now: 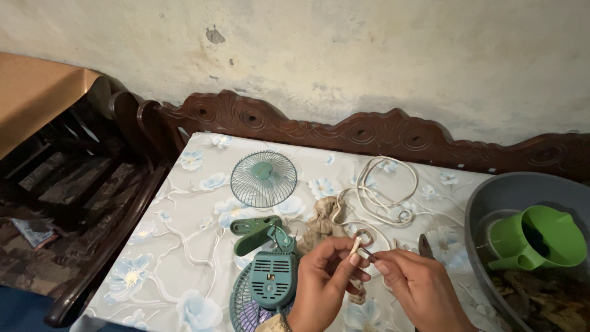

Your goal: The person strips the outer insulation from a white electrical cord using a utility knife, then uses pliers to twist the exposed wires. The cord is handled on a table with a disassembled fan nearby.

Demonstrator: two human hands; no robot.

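Observation:
My left hand (322, 280) and my right hand (415, 286) meet over a floral-covered table (178, 246). The left fingers pinch a short white cord end (356, 245). A small metal piece (367, 252) sits in my right fingertips, against that cord end. Just left of my hands lies a green clip fan body (272, 278) with its clamp (255, 232) and rear grille. The fan's round green front grille (263, 178) lies apart, farther back. A coiled white cable (384, 190) rests behind my hands.
A grey tub (491, 197) at the right holds a green jug (538, 237) and dark scraps. A crumpled beige rag (322, 221) and a small tool (425, 246) lie near the cable. A carved wooden rail (369, 132) lines the wall; wooden furniture (67, 178) stands left.

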